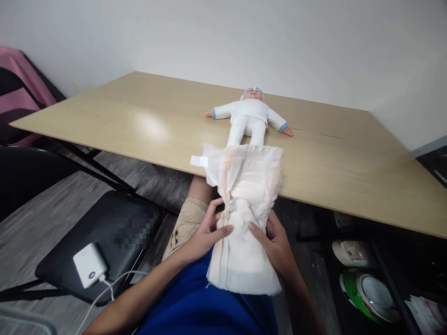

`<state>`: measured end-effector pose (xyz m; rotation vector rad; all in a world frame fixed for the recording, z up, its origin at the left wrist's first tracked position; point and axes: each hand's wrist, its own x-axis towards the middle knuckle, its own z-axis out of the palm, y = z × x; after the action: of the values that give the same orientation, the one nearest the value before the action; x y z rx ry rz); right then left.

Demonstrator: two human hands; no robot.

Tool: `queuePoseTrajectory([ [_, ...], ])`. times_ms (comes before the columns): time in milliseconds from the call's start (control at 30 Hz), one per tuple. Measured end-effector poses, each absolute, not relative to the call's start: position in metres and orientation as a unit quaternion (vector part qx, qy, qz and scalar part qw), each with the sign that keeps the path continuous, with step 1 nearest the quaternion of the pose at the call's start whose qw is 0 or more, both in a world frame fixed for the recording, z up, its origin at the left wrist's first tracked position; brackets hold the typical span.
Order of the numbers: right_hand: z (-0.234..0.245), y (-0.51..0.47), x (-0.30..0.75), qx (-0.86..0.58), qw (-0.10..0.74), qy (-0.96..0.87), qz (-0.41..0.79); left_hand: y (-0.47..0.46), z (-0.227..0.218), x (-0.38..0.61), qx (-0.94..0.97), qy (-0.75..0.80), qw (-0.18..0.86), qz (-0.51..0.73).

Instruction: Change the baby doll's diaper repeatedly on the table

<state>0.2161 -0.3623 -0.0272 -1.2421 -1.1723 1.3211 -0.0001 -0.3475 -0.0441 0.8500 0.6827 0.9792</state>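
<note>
An unfolded white diaper point(244, 181) spans from my lap up to the table's front edge, its inner side facing up. My left hand point(213, 225) grips its left side near the middle, thumb on top and fingers partly behind it. On the opposite side my right hand point(270, 235) holds it the same way, thumb pressed on the padding. A fastening tab point(199, 161) sticks out at the upper left. Just beyond the diaper, a baby doll point(249, 111) in white clothes with blue cuffs lies on its back, arms spread; its feet are hidden.
The wooden table point(167, 139) reaches back to the wall. At left, a black chair point(122, 223) carries a white power bank point(90, 265) with a cable. Below the table at right are a green-and-white round container point(370, 295) and other items. A pink-and-black chair point(21, 93) stands far left.
</note>
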Motion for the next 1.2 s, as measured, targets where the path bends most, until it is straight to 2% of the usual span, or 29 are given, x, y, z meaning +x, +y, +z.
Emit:
queuePoseTrajectory([
  [267, -0.069, -0.367, 0.222, -0.553, 0.444, -0.470, 0.526, -0.343, -0.084, 0.000, 0.359, 0.343, 0.760, 0.419],
  [433, -0.077, -0.361, 0.229, -0.634, 0.472, -0.519, 0.325, -0.343, -0.084, 0.005, 0.349, 0.347, 0.761, 0.424],
  [567, -0.053, -0.346, 0.228, -0.621, 0.492, -0.589, 0.159, -0.344, -0.084, 0.006, 0.340, 0.346, 0.764, 0.425],
  [733, -0.020, -0.310, 0.215, -0.541, 0.416, -0.727, 0.076, -0.348, -0.083, 0.008, 0.338, 0.329, 0.778, 0.415],
  [967, -0.039, -0.256, 0.185, -0.516, 0.250, -0.815, 0.085, -0.356, -0.082, 0.001, 0.386, 0.335, 0.765, 0.392],
  [1067, -0.042, -0.252, 0.176, -0.524, 0.225, -0.818, 0.076, -0.355, -0.078, -0.013, 0.494, 0.389, 0.691, 0.356],
  [1200, -0.040, -0.253, 0.173, -0.531, 0.216, -0.817, 0.066, -0.339, -0.064, -0.039, 0.686, 0.488, 0.466, 0.271],
])
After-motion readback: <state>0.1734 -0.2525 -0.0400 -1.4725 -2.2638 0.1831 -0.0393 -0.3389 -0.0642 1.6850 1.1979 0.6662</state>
